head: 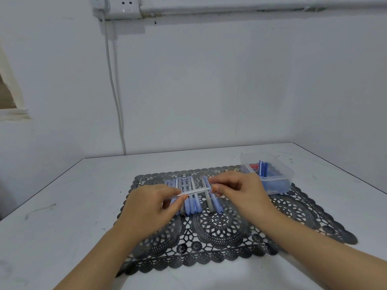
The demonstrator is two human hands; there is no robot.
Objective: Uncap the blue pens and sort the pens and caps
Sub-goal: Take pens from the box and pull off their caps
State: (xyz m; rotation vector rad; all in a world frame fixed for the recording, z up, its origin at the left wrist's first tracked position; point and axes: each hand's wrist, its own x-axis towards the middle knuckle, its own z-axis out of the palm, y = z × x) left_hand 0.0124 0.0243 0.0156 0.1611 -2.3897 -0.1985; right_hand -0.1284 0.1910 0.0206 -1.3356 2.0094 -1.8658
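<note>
A slim pale pen (194,192) is held level over the black lace mat (226,225), between both hands. My left hand (150,208) pinches its left end. My right hand (236,189) pinches the right end, where the cap is hidden by my fingers. Under the pen, several blue and grey pens (191,197) lie side by side in a row on the mat. A clear plastic tub (270,174) at the mat's far right corner holds blue pens standing on end, blue caps and some red pieces.
The mat lies on a white table (69,206) set against a white wall. A white cable (115,97) hangs from a socket down to the table's far edge. Table edges run along the left and right.
</note>
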